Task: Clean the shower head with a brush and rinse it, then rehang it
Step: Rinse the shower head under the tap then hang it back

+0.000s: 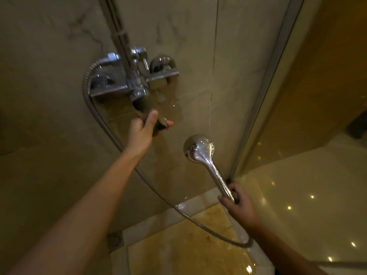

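Down at the wet shower floor (178, 249), a drain (116, 239) sits at the left edge of the tiled curb. The hose (84, 86) hangs in a low loop over the floor, then climbs left to the mixer.

Right hand (237, 201): grip wrapped around the bottom of the chrome handle. Shower head (198, 148) is off its holder, held up in the air near the wall, back side toward the camera, spray face not visible. It's just left of the glass door frame (268, 80).

Left hand (147, 126), higher and further in: grip curled around a dark lever (142, 105) that sticks down from the mixer (137, 84). Can't tell if it's a lever or a spout.

Wet patches on the wall (198, 46) right of the lever. Riser pipe (117, 32) runs up from the mixer out of frame.
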`<state>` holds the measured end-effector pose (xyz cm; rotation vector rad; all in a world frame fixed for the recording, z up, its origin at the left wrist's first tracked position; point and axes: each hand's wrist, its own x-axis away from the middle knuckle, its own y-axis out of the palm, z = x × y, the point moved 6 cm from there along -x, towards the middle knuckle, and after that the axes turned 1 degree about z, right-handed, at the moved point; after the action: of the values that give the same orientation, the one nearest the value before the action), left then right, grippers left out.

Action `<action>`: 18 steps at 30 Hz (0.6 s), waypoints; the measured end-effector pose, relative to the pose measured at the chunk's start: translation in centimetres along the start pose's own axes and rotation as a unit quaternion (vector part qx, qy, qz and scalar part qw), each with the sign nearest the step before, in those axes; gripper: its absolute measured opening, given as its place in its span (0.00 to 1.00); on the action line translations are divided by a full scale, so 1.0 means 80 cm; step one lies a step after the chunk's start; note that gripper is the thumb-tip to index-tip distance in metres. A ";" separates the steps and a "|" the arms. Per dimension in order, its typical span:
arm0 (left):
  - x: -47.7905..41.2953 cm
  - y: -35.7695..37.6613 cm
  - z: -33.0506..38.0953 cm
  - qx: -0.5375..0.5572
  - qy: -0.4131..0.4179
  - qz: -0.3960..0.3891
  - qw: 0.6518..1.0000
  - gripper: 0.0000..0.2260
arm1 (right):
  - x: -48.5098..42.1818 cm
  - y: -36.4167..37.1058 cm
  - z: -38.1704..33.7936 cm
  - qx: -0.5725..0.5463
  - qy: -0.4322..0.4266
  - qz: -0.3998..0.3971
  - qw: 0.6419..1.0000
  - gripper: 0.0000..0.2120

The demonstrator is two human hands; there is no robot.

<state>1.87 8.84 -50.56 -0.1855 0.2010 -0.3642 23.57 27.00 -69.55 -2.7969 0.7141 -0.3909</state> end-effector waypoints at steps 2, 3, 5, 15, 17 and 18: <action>0.001 -0.002 0.001 0.007 -0.009 0.003 1.000 0.16 | 0.009 0.003 -0.019 -0.058 -0.002 0.001 0.998 0.08; 0.001 -0.002 0.000 0.008 -0.014 0.002 1.000 0.17 | 0.012 0.003 -0.029 -0.077 -0.001 0.003 0.997 0.10; -0.002 -0.003 -0.004 0.003 -0.026 -0.006 1.000 0.20 | 0.014 -0.002 -0.050 -0.095 0.000 0.013 0.995 0.19; -0.006 -0.017 0.004 -0.081 -0.060 -0.021 0.995 0.12 | 0.011 -0.039 -0.213 -0.277 -0.011 -0.014 0.961 0.16; -0.003 -0.016 0.012 -0.095 -0.056 -0.033 0.993 0.11 | 0.013 -0.047 -0.244 -0.256 -0.013 -0.021 0.966 0.22; -0.002 -0.016 0.015 -0.100 -0.056 -0.030 0.993 0.11 | 0.014 -0.051 -0.255 -0.248 -0.012 -0.028 0.968 0.29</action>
<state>1.58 7.91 -49.07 -0.4091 0.1206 -0.3924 19.95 26.79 -49.03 -3.2882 0.8255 -0.2072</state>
